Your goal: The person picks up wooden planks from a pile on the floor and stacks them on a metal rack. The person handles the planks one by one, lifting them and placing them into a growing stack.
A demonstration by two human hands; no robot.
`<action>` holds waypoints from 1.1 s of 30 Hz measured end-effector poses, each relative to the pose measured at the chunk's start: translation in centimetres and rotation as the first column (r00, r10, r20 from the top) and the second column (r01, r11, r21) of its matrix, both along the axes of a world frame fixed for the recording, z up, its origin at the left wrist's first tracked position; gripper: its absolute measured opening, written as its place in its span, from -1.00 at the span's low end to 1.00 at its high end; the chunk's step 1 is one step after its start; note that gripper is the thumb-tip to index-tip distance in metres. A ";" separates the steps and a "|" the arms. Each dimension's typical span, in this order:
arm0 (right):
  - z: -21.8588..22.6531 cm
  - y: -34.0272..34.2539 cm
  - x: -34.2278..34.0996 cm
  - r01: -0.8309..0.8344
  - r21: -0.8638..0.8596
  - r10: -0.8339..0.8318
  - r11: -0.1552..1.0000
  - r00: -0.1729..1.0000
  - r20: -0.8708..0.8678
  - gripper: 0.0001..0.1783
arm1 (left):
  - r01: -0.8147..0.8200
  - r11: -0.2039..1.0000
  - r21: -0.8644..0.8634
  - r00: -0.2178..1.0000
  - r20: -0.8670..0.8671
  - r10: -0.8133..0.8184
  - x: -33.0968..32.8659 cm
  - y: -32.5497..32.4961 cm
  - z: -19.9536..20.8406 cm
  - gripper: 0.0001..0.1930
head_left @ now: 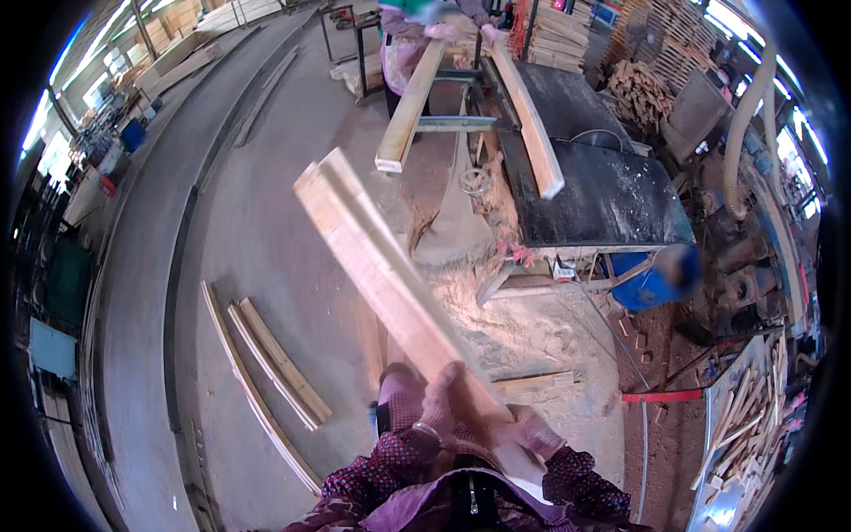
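Note:
Two long, pale wooden planks (381, 284) lie together in front of my body, slanting from lower right to upper left. My left hand (441, 403), in a light pinkish glove, is closed around their near part. Closer to my body, my right hand (530, 432), also gloved, grips the planks' right edge. The near ends are partly hidden by my hands and clothing. Beyond the far ends, a co-worker (417, 53) holds one plank (410, 111) and another plank (529, 120) at a machine table.
The dark machine table (585, 177) stands ahead on the right, with sawdust (550, 337) heaped below it. Loose wood strips (279, 363) lie on the floor to my left. A blue barrel (634, 284) and a bin of offcuts (740, 426) are at the right. Rails (182, 266) run along the left.

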State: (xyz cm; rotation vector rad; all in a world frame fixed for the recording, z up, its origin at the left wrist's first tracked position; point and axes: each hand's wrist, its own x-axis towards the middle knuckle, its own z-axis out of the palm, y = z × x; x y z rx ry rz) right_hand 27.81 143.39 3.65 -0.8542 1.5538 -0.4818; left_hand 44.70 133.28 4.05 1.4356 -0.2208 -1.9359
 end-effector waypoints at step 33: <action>-0.3 -50.9 34.8 -0.737 0.449 0.523 0.505 -0.153 -0.839 -0.79 | 0.992 0.016 -0.123 0.121 0.990 0.069 32.9 -43.0 -8.1 -0.34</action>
